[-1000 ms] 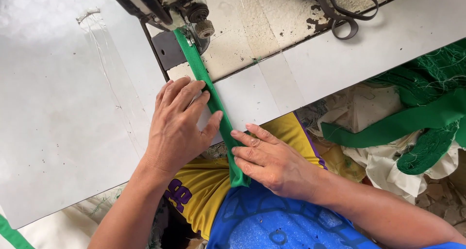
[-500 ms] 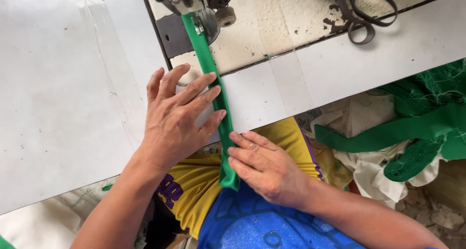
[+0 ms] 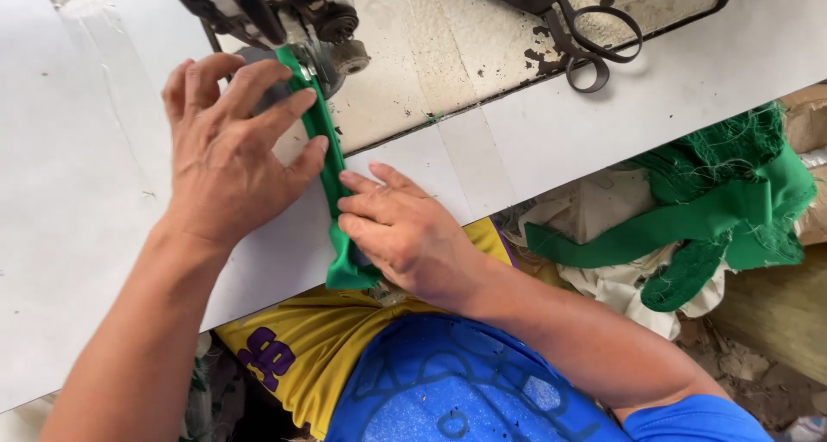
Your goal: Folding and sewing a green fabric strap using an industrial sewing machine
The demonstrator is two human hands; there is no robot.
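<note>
On the white table point(image 3: 86, 192), the green strip point(image 3: 330, 171) runs lengthwise from the table edge up to the sewing machine's foot point(image 3: 323, 59), between 2 hands: the left hand point(image 3: 226, 153) spread flat along it, nearer the foot; the right hand point(image 3: 401, 231) pressing its near end, fingers extended.

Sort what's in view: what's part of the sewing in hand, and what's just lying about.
In use: green strip, left hand, right hand, sewing machine.
Lying about: scissors, green fabric pile, white cloth.

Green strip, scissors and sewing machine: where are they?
Green strip point(image 3: 330, 171), head view, middle of the band.
Scissors point(image 3: 594, 50), head view, on a handle loop.
Sewing machine point(image 3: 332, 24), head view, on the foot mechanism.
</note>
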